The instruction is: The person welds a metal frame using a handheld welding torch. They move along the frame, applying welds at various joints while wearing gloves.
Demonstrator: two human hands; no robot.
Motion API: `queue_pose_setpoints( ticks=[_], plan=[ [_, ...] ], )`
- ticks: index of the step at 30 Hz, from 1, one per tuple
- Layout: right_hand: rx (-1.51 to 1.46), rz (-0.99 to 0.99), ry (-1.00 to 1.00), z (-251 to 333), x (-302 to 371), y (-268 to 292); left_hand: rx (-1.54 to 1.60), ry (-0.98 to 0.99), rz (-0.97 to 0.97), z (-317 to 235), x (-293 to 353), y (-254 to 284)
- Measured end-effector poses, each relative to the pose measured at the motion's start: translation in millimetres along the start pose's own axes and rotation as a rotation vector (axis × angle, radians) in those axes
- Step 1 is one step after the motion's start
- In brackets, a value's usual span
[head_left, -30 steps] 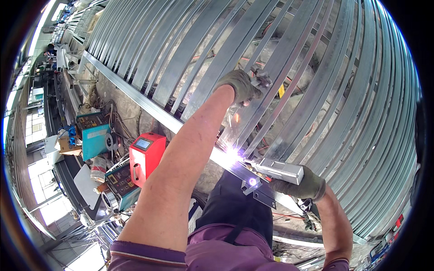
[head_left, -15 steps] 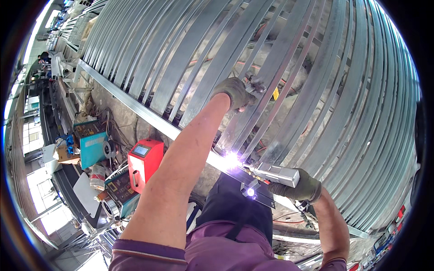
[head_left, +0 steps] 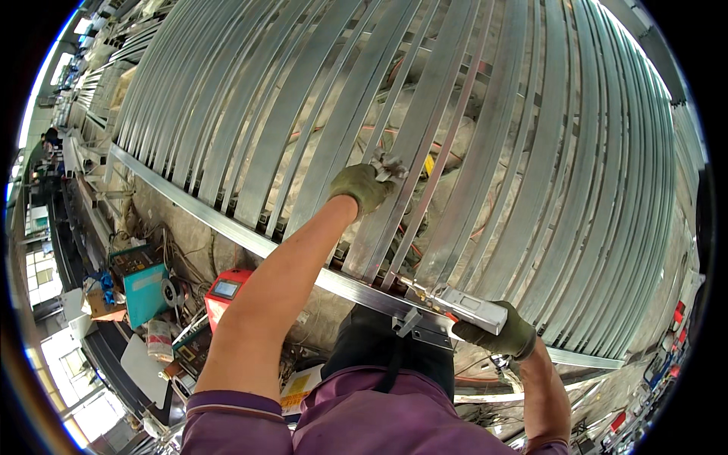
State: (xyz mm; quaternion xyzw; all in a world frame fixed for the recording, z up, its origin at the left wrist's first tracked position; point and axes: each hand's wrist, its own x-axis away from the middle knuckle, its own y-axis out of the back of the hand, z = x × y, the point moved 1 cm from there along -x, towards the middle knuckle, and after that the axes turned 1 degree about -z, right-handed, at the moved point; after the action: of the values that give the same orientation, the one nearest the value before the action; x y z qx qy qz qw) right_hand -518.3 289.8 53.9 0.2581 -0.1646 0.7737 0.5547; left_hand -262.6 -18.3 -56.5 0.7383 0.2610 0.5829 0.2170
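My gloved left hand (head_left: 362, 189) is closed on a grey, crumpled-looking thing (head_left: 389, 164), whose kind I cannot make out. It rests over a wide flat metal slat. In my gloved right hand (head_left: 500, 334) is a pale grey handheld welding gun (head_left: 472, 307), its thin nozzle pointing left. The nozzle's tip lies close to the slat ends, just above the metal edge rail (head_left: 353, 289) of the slatted frame (head_left: 436, 98). No arc glows at the tip. A small metal bracket (head_left: 408, 321) sits on the rail left of the gun.
A red machine with a small screen (head_left: 226, 289) stands on the floor left of my left arm. Beyond it are a teal box (head_left: 145, 294), wire spools and tangled cables. Hoses and cables run beneath the slats.
The bright welding arc at the nozzle has gone out. My view has shifted, so frame and hands sit differently in it. Both hands keep their holds.
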Motion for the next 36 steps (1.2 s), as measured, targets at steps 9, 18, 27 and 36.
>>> queue_pose_setpoints(
  ticks=[9,18,27,36],
  plan=[
    [0.009,0.015,-0.068,-16,14,-3,-0.014,-0.336,-0.182,-29,66,-32],
    [0.242,-0.007,-0.071,-18,28,-6,-0.096,-0.279,-0.07,-61,43,-70],
    [0.048,-0.011,-0.07,-28,28,-10,-0.046,-0.26,-0.16,-68,38,-61],
    [0.075,-0.051,0.004,-6,31,-14,0.07,-0.271,-0.076,-53,29,-59]
  ],
)
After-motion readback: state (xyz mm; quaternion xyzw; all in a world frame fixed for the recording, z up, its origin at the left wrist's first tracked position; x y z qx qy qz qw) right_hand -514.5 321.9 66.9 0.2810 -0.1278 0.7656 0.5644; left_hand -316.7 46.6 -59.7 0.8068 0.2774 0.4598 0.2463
